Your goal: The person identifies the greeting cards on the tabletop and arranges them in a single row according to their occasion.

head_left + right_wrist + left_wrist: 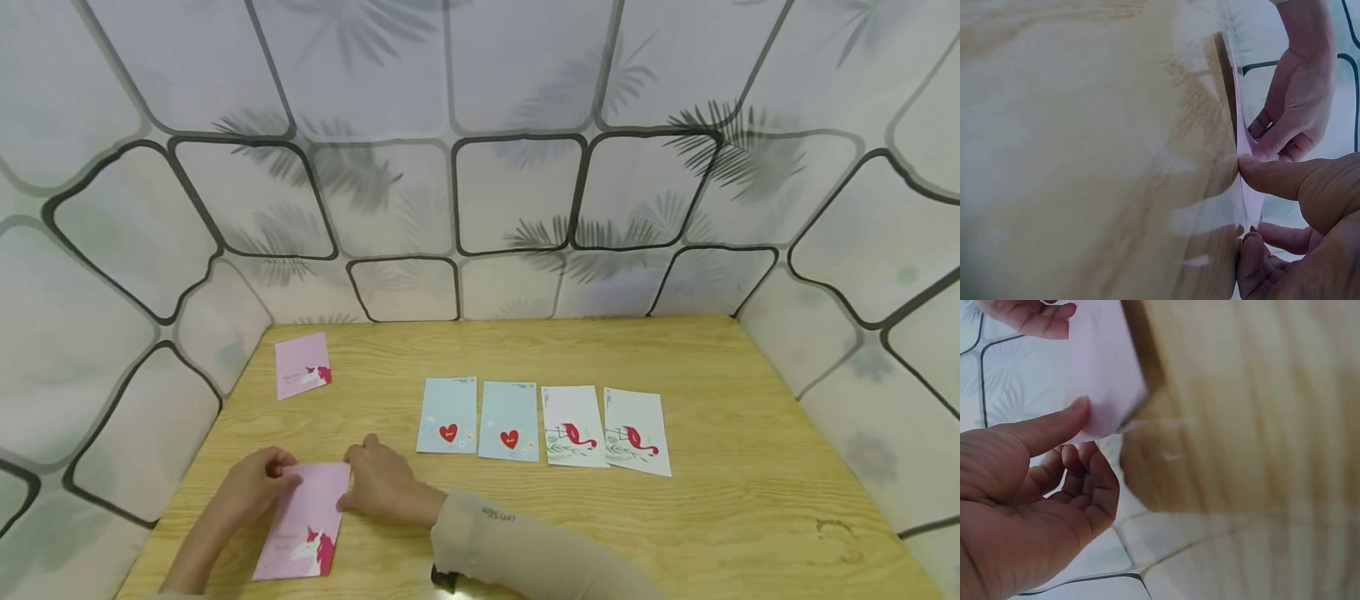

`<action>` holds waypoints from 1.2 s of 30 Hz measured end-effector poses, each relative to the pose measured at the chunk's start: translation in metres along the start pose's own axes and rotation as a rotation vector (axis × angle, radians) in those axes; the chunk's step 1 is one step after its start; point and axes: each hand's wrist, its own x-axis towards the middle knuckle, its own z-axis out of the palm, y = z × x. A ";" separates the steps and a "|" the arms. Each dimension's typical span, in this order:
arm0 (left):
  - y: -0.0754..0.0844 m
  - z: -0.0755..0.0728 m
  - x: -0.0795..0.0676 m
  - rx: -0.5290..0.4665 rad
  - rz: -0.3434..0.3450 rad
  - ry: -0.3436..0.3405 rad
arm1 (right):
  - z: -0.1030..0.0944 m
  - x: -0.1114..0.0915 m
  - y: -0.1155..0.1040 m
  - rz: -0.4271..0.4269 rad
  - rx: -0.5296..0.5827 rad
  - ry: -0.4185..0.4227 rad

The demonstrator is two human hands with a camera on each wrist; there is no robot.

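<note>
A pink card (306,517) with a white unicorn and red mane lies at the table's front left, its far end slightly raised. My left hand (257,483) pinches its far left corner between thumb and fingers; the left wrist view shows the thumb (1054,429) on top of the card (1102,369). At the far right corner, my right hand (386,483) holds the card's edge, thumb and forefinger bent against it. In the right wrist view the card (1249,187) appears nearly edge-on beside that thumb (1279,178).
Another pink unicorn card (302,362) lies at the back left. In a row mid-table are two light-blue heart cards (447,408) and two white flamingo cards (573,417), the flamingo pair overlapping slightly. Patterned curtain walls (517,192) enclose the wooden table (735,500).
</note>
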 end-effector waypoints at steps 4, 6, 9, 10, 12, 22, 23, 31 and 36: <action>0.004 -0.006 -0.007 -0.003 0.031 0.057 | 0.000 0.000 0.004 -0.001 0.117 0.037; 0.010 -0.010 -0.010 -0.002 0.053 0.079 | -0.001 -0.001 0.007 -0.007 0.210 0.067; 0.023 -0.019 -0.012 -0.006 0.077 0.108 | -0.005 0.001 0.014 -0.027 0.372 0.109; 0.026 -0.022 -0.012 -0.013 0.079 0.113 | -0.007 0.002 0.016 -0.036 0.425 0.117; 0.034 -0.028 -0.013 -0.031 0.075 0.121 | -0.012 0.004 0.019 -0.054 0.520 0.129; 0.062 -0.051 -0.009 -0.157 0.091 0.139 | -0.045 0.013 0.029 0.017 0.796 0.124; 0.064 -0.052 -0.008 -0.185 0.088 0.133 | -0.049 0.014 0.030 0.031 0.811 0.121; 0.082 -0.062 0.005 -0.338 0.054 0.074 | -0.080 0.020 0.034 0.070 0.895 0.150; 0.093 -0.066 0.016 -0.351 0.042 0.067 | -0.090 0.024 0.038 0.070 0.924 0.184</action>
